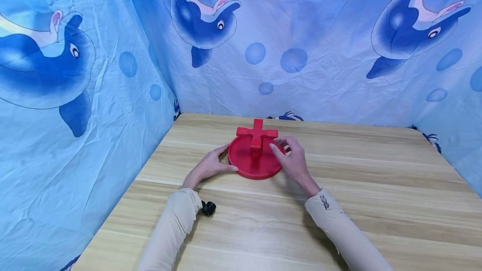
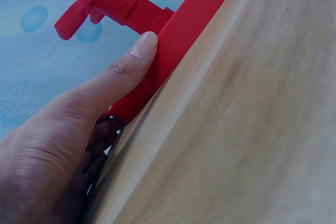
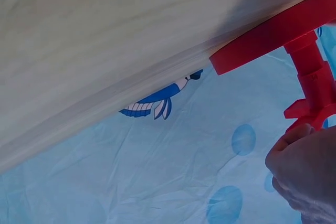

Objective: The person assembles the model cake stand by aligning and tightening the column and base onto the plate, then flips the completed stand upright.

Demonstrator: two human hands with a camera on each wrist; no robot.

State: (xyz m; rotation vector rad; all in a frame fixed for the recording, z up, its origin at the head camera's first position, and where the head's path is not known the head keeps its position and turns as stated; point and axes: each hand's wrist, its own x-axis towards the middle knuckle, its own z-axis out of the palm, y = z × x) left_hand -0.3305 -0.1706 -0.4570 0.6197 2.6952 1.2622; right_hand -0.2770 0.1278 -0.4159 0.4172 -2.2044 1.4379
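A red round base (image 1: 241, 154) with a raised rim sits on the wooden table. From its middle rises a red post (image 2: 123, 6), marked with small digits and topped by a four-armed red cross-shaped knob (image 1: 257, 132). My left hand (image 1: 211, 164) holds the base at its left side, thumb at the near rim and fingers along the outer edge. At the right, my right hand (image 1: 294, 158) pinches the end of the knob's right arm between thumb and fingers. In the right wrist view, that hand covers part of the knob.
The light wooden table (image 1: 376, 170) extends around the base. Blue cloth (image 1: 320, 32) with dolphin prints hangs behind the table and at both sides. A small black device (image 1: 208, 208) sits at the left sleeve's cuff.
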